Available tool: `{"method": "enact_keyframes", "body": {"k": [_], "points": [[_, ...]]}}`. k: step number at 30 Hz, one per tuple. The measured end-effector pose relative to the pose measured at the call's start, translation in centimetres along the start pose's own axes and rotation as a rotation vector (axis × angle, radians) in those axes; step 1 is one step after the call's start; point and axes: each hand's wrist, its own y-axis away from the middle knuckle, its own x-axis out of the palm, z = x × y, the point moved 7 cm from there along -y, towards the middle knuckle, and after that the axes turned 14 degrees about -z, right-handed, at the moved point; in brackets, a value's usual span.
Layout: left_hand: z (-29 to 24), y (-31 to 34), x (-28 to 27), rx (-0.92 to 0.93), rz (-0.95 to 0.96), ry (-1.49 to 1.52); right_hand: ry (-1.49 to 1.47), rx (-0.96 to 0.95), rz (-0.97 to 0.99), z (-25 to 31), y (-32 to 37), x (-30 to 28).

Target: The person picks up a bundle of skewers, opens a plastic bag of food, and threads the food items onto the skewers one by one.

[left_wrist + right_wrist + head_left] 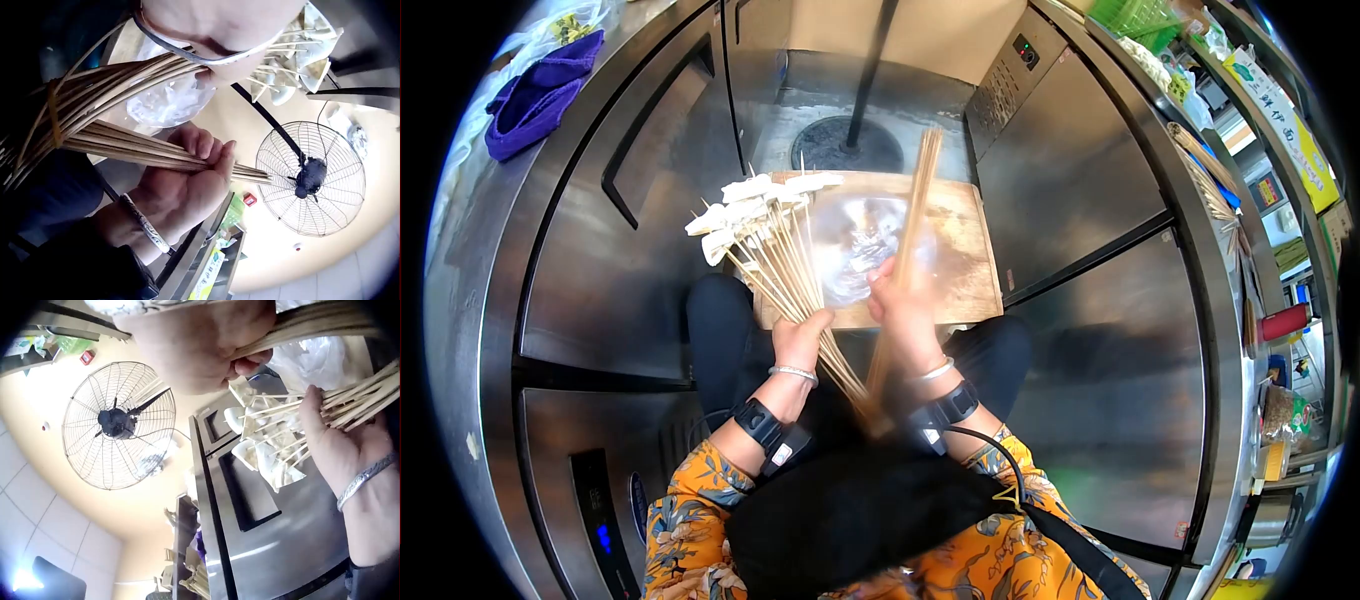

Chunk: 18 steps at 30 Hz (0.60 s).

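My left hand (pixel 800 340) grips a fanned bunch of thin wooden skewers (pixel 775 255). White, flat folded food pieces (pixel 740 208) are threaded on their far ends, spreading up and left. Beside it, my right hand (pixel 903 305) holds a tight upright bundle of bare skewers (pixel 921 185), blurred in the head view. The lower ends of both bunches come together over the lap. In the left wrist view, a tan band (pixel 54 115) crosses the skewers near those ends. A crumpled clear plastic bag (pixel 855 245) lies just beyond both hands.
The bag lies on a wooden board (pixel 968 245) in front of the knees. Steel cabinets (pixel 625 200) stand close on both sides. A fan's round base (pixel 820 145) and pole are behind the board. A purple cloth (pixel 545 95) rests on the left counter.
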Motion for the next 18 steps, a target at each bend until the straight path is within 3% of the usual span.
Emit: {"method": "enact_keyframes", "body": {"k": [4, 7, 18], "points": [[1.5, -1.5, -1.3, 0.097, -0.106, -0.085, 0.020, 0.004, 0.017, -0.2, 0.0, 0.0], [2.0, -1.8, -2.1, 0.064, -0.148, -0.057, 0.038, -0.016, 0.015, -0.5, 0.0, 0.4], [2.8, -0.7, -2.4, -0.222, -0.160, 0.130, 0.005, -0.033, 0.116, -0.4, 0.7, 2.4]]}}
